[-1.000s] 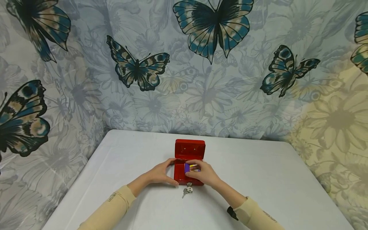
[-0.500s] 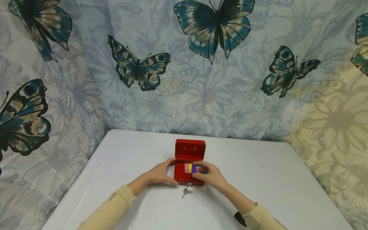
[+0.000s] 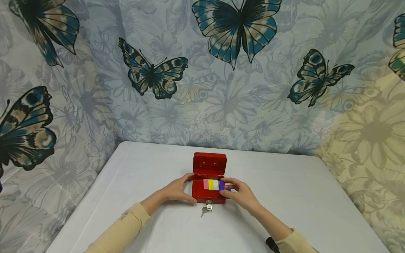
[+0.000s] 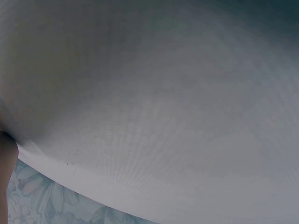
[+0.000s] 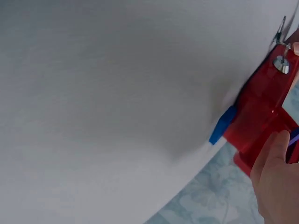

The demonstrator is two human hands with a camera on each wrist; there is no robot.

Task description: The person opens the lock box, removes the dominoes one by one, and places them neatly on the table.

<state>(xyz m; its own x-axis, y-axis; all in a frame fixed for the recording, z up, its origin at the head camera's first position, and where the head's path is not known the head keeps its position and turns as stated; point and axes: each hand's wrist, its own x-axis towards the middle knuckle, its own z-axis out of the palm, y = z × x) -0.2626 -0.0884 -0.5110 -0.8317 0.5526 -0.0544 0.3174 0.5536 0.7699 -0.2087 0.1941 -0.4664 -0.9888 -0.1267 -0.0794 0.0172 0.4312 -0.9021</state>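
A small red cash box [image 3: 198, 194] stands on the table with its lid [image 3: 209, 163] raised. My left hand [image 3: 175, 189] holds its left side, thumb at the front corner and fingers at the back. In the left wrist view only a strip of skin [image 4: 6, 175] shows at the left edge. My right hand [image 3: 241, 193] pinches a small purple block [image 3: 222, 185] at the box's right side. Pink [image 3: 206, 184], yellow [image 3: 211, 185] and white [image 3: 216, 185] pieces line up to its left, across the box. A narrow blue strip shows beside the purple block, partly hidden.
A silver lock [image 3: 209, 205] with keys [image 3: 204, 211] hangs at the box's front. A blue piece [image 5: 223, 125] lies beside the box in the right wrist view. White cloth covers the table [image 3: 152, 228], and a butterfly-print curtain [image 3: 262, 119] hangs behind it.
My right hand has moved to the right with the purple block, and the pink, yellow and white pieces have come into sight. The left hand and box have stayed in place.
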